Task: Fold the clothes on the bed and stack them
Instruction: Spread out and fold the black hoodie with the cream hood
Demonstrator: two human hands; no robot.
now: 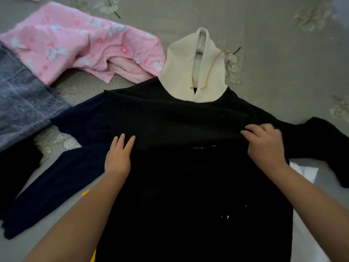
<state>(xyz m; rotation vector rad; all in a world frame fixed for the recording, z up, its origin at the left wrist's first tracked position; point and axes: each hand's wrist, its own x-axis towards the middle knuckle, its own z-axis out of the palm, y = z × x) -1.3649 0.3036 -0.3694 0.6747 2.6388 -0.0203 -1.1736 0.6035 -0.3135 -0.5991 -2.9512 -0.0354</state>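
Soft, thick, floppy black hoodie [188,176] on the bed [264,25]; best gripped at shoulder seams. Left hand [118,157] pressing flat, fingers straight; right hand [264,142] pinching a chest fold.

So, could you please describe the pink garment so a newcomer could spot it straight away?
On the grey floral bedspread, look beyond the black hoodie to the far left. The pink garment lies crumpled there, the only one with a small printed pattern.
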